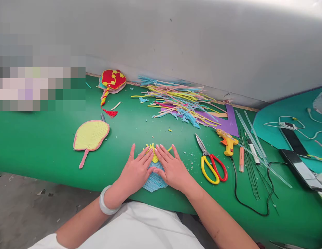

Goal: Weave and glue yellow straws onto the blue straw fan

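Both hands lie flat, fingers stretched out, on a small fan-shaped piece [154, 181] made of light blue strips with yellow strips at its top. My left hand [136, 169] presses its left half and my right hand [171, 167] presses its right half, fingertips almost meeting over the yellow part. The piece rests on the green table [46, 138] near its front edge. A pale bangle [106, 204] sits on my left wrist.
Red-and-yellow scissors [211, 162] and a yellow glue gun [228, 143] with a black cord lie right of my hands. A heap of coloured strips [176, 100] lies behind. A yellow fan [89, 136] and a red fan [111, 81] lie left. Phones [298, 162] lie far right.
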Tool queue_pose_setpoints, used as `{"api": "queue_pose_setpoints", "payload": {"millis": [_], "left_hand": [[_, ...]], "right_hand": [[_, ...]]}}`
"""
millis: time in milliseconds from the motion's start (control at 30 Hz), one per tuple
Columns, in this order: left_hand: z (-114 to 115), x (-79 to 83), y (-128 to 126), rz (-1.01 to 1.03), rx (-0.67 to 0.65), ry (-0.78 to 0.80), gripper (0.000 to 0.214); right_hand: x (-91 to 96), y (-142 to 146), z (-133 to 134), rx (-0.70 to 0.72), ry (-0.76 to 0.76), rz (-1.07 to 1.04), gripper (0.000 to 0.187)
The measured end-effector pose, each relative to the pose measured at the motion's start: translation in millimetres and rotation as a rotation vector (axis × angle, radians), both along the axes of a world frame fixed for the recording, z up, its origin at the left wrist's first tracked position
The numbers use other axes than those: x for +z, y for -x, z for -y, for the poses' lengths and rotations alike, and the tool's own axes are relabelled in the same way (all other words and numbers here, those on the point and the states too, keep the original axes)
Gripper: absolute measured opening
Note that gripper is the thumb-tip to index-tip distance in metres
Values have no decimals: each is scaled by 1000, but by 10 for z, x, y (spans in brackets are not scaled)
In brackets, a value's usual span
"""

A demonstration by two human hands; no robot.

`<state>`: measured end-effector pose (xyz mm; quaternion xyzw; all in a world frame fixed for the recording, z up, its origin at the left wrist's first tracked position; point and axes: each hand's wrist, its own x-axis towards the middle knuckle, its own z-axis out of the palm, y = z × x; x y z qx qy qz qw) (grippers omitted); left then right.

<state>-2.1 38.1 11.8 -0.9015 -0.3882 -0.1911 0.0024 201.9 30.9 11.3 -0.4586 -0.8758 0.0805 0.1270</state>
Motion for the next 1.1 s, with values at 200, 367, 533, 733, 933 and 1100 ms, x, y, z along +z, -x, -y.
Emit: {"api": "queue_pose_setpoints", "payload": {"millis": [200, 367, 533, 733, 933, 1100], "left_hand": [[6, 17, 16, 18, 29, 3, 52], [37, 43, 16, 40, 41, -48, 61], [72, 40, -8, 26, -22, -57, 62], [85, 8, -30, 21, -22, -71, 65], [78, -12, -39, 19, -15, -61, 62], [80, -3, -42, 31, -27, -31, 60]], "right_hand": [[40, -10, -27, -23, -60, -113, 61], [104, -45, -43, -194, -159, -494, 36], [146, 4, -6, -261, -65, -736, 23], [160, 41, 5, -365, 150, -878, 26], [131, 51, 0, -340, 24, -767, 32], [129, 51, 12, -284, -133, -656, 32]]}}
